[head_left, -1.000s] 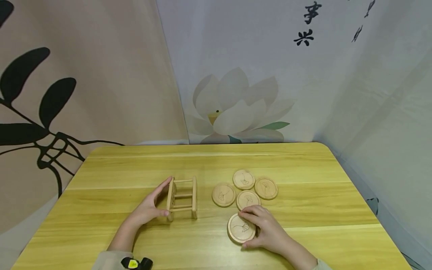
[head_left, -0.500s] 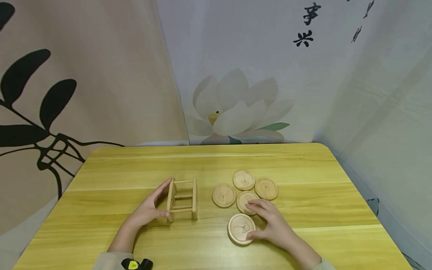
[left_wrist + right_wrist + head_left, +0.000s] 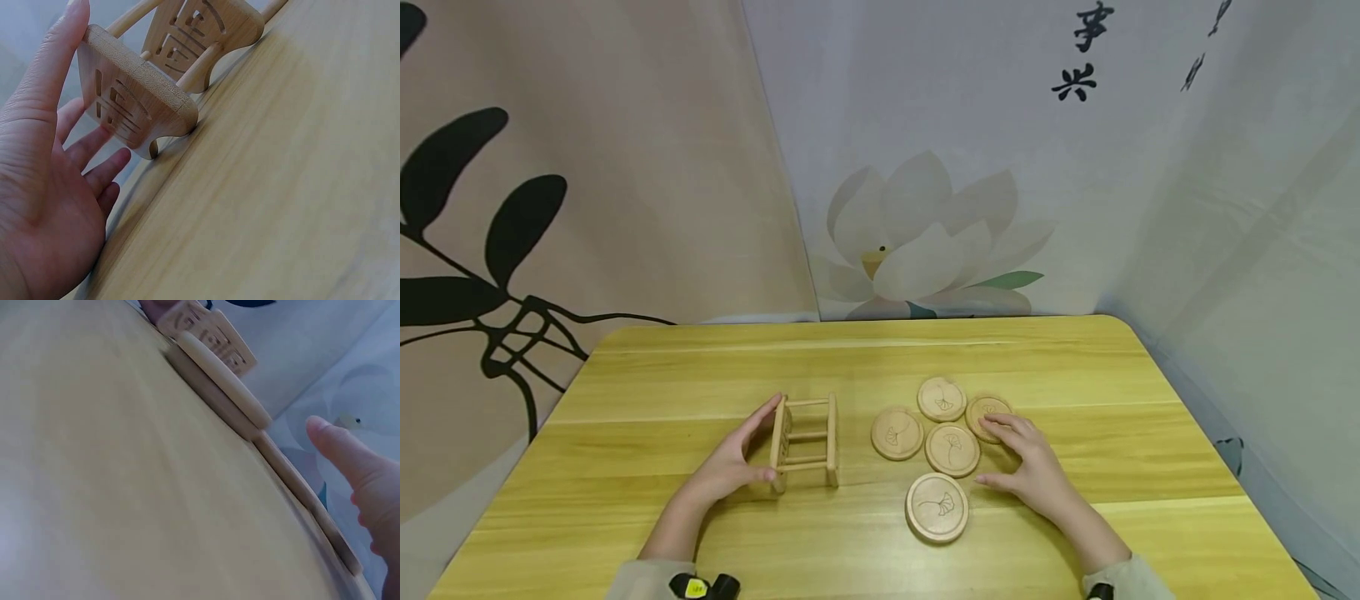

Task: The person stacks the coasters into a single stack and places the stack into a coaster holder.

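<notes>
My left hand (image 3: 730, 467) holds a small wooden coaster rack (image 3: 808, 437) by its left side panel, thumb at the near end and index finger at the far end. Cut-out slots show in that panel (image 3: 134, 97) in the left wrist view. My right hand (image 3: 1030, 467) is empty, its fingers slightly bent, and its fingertips overlap the right-hand round coaster (image 3: 985, 408). Left of that hand lie a near coaster (image 3: 937, 507), a middle one (image 3: 952, 450), a left one (image 3: 897, 433) and a far one (image 3: 942, 398). Each bears a thin engraved leaf drawing.
The near coaster sits on another, as the lower disc (image 3: 209, 390) in the right wrist view shows. Beneath everything is a yellow wood-grain table (image 3: 700, 367). Behind it hangs a printed cloth (image 3: 955, 167) with a flower and dark leaves.
My right hand has let go of the near coaster stack and moved right and away from me, to the right-hand coaster. The left hand and rack have not moved.
</notes>
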The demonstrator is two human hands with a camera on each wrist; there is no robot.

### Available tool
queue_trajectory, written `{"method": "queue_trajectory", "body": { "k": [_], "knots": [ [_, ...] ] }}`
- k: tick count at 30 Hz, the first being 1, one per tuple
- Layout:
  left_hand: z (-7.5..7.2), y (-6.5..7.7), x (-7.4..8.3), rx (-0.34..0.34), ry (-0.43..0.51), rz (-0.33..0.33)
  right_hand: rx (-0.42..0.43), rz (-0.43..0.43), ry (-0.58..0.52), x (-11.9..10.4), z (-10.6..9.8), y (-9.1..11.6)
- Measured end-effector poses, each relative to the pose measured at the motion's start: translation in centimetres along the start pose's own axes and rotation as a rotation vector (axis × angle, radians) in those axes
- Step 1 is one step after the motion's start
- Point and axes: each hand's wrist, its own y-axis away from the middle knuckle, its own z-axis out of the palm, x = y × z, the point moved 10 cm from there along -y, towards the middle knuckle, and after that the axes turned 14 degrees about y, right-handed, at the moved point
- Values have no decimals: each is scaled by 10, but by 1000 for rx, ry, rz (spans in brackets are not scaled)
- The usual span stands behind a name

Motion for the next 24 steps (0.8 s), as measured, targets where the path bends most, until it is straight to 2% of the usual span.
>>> {"method": "queue_trajectory", "body": {
  "k": [16, 24],
  "knots": [
    [0, -1, 1, -1, 11, -5, 0, 89, 64, 45, -6, -12],
    [0, 0, 0, -4, 8, -5, -57, 113, 90, 56, -2, -17]
  ]
}}
